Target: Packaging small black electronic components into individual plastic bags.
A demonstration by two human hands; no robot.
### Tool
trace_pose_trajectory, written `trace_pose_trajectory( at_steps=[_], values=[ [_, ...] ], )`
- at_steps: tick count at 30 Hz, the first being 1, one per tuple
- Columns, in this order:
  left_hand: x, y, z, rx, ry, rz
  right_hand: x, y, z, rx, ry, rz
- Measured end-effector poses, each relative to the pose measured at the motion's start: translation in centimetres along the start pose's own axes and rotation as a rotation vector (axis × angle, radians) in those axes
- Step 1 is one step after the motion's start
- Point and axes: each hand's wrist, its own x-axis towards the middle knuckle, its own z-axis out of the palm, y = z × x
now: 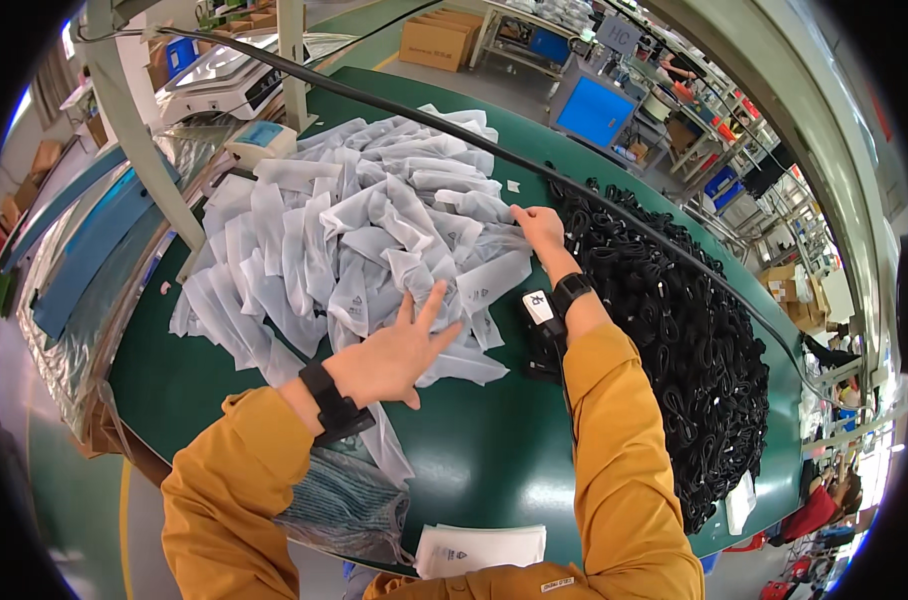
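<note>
A large heap of frosted white plastic bags [364, 220], some with dark contents showing through, covers the middle of the green table [474, 430]. At the near side of this heap my left hand [386, 358] lies open, fingers spread over the bags. My right hand [540, 232] is at the heap's right edge, thumb and finger closed on the end of a frosted plastic bag [489, 245]. To the right of that hand spreads a big pile of coiled black cables [664, 350]. Both wrists wear black straps.
A stack of flat white bags [479, 550] sits at the near table edge. A dark bar [374, 95] crosses above the table. At the far left stand a scale [224, 90] and a small beige device [261, 143]. A blue screen [594, 108] stands beyond the table.
</note>
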Motion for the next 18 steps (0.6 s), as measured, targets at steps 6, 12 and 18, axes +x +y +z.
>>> trace_pose_trajectory(
  at_steps=[6, 12, 18],
  values=[
    [0.3, -0.2, -0.3, -0.041, -0.032, 0.015, 1.3, 0.7, 0.5, 0.184, 0.106, -0.185],
    [-0.1, -0.9, 0.2, -0.050, 0.016, 0.032, -0.1, -8.5, -8.3, -0.149, 0.496, -0.780],
    [0.2, -1.1, 0.4, -0.067, 0.021, 0.034, -2.7, -13.3, -14.2, -0.524, 0.537, -0.969]
  ],
)
